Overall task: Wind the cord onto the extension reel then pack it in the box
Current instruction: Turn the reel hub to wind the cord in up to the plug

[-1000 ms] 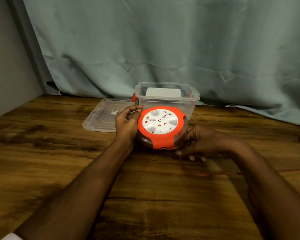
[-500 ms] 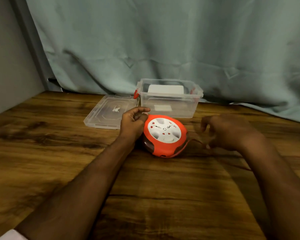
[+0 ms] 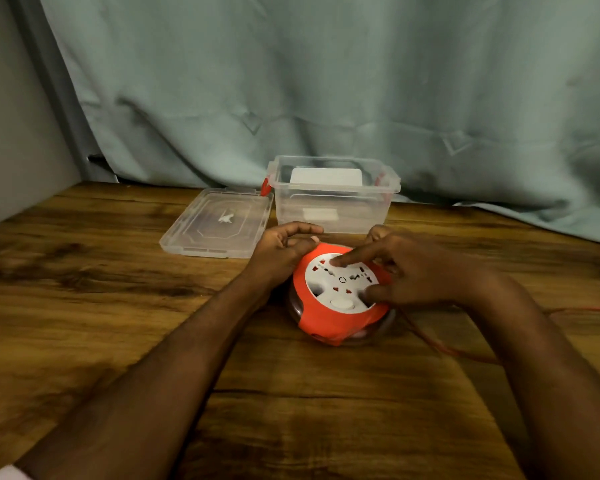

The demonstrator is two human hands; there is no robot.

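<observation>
— Well, reel (image 3: 340,299)?
— Flat on wooden table (image 3: 118,306), just before clear box (image 3: 333,202); lid (image 3: 219,223) off, lying left of it.
— Hands?
— Left hand (image 3: 281,251) curled against reel's left rim; right hand (image 3: 406,271) spread over white socket face, forefinger and thumb pressing it.
— Cord (image 3: 444,348)?
— Trailing right across table.
</observation>
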